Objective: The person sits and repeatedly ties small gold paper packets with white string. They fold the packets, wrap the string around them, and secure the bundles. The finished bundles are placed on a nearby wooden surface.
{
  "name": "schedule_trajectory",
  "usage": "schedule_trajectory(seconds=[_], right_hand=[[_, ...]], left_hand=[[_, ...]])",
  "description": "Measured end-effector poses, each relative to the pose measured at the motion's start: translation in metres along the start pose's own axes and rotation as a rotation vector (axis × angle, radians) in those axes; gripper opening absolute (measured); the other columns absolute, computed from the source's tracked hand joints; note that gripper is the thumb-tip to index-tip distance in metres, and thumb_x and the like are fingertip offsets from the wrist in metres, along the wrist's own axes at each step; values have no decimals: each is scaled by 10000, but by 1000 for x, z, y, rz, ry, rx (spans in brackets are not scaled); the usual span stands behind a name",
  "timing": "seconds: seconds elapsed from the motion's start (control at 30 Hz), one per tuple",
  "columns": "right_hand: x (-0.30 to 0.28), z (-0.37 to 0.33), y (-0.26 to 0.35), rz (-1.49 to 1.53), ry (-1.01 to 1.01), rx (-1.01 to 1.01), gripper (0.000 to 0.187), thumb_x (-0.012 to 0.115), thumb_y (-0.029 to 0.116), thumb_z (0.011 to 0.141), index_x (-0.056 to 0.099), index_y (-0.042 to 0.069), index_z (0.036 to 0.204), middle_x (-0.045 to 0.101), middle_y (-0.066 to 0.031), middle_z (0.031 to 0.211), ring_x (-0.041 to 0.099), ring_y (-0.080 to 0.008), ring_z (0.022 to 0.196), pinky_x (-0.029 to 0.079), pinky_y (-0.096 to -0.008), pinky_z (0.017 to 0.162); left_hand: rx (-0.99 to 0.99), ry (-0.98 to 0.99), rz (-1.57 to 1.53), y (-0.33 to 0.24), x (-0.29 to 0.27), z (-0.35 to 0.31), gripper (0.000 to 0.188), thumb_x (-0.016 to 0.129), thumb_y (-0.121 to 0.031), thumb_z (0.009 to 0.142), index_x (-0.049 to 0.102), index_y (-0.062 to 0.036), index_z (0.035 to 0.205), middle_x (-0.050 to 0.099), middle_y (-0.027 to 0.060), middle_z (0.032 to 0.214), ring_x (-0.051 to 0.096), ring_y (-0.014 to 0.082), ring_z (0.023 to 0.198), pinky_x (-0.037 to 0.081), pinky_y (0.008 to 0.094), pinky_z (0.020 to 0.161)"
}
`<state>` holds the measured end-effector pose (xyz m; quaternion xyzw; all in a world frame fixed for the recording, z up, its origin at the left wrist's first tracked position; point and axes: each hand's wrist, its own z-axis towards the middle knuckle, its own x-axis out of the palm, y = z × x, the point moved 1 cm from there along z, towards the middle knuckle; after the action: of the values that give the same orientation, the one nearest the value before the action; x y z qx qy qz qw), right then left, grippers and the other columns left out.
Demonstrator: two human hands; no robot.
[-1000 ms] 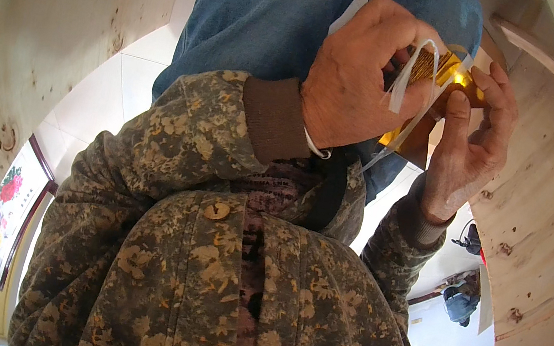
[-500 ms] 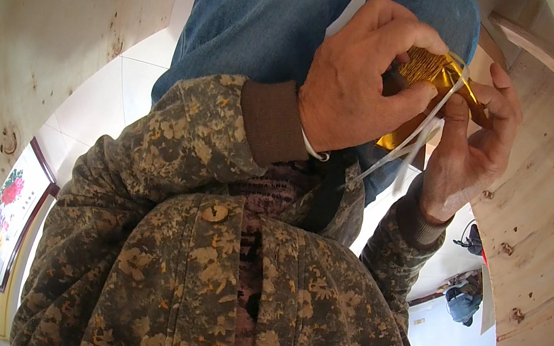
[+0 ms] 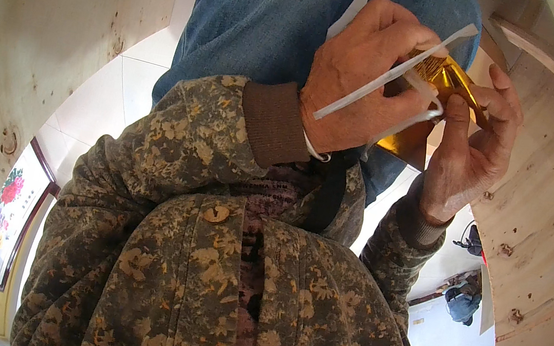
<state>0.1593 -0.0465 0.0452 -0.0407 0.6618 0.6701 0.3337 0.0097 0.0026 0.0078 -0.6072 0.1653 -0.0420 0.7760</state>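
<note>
Shiny gold foil paper point(image 3: 451, 76), pleated on its left part and smooth on its right, is stretched between my hands above my knee. My left hand point(image 3: 353, 75) is closed on the pleated part, with thumb and fingers pinching it. At the other side my right hand point(image 3: 470, 151) pinches the smooth edge between thumb and fingers. A whitish, flat strip point(image 3: 382, 79) crosses in front of my left hand, with a bent loop beside the thumb; where it is attached is unclear. More gold foil point(image 3: 411, 146) hangs below my left thumb.
My jeans-covered legs point(image 3: 259, 22) lie beneath the hands. Pale wooden boards point(image 3: 61, 9) curve along the left, and another wooden surface point(image 3: 539, 241) runs along the right. A framed flower picture point(image 3: 10, 215) stands at the lower left.
The whitish strip has swung up and left, now lying across my left hand instead of hanging between the hands. Both hands have kept nearly the same place and grip.
</note>
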Motion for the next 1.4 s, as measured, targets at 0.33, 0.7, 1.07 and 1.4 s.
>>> schedule_trajectory(seconds=[0.33, 0.7, 1.07, 1.4], right_hand=[[2, -7, 9, -161, -176, 52, 378, 734, 119, 863, 602, 15, 1202, 600, -168, 1218, 615, -274, 1100, 477, -399, 997], [-6, -42, 27, -512, -84, 234, 529, 810, 349, 813, 589, -8, 1134, 621, -176, 1094, 592, -322, 1057, 452, -447, 938], [12, -55, 41, -697, -67, 152, 901, 901, 424, 647, 445, -35, 1275, 504, -206, 1177, 484, -358, 1134, 398, -476, 964], [26, -50, 42, -688, -94, -22, 886, 889, 340, 675, 396, -2, 1327, 435, -205, 1273, 430, -369, 1199, 350, -492, 1026]], left_hand=[[-2, 0, 28, -1, 0, -1, 382, 739, -58, 810, 627, -65, 1176, 559, 116, 1093, 634, 165, 817, 557, 260, 703], [10, -31, -81, 2, 1, -7, 283, 653, -31, 897, 621, -56, 1176, 559, 83, 1097, 604, 139, 866, 525, 257, 729], [-141, 60, -155, -2, -15, -23, 289, 481, -10, 983, 564, -59, 1255, 589, 67, 1125, 588, 113, 904, 513, 256, 783], [-70, 51, -58, 13, -47, 5, 204, 645, -40, 912, 682, -61, 1111, 653, 45, 1024, 630, 122, 836, 519, 248, 752]])
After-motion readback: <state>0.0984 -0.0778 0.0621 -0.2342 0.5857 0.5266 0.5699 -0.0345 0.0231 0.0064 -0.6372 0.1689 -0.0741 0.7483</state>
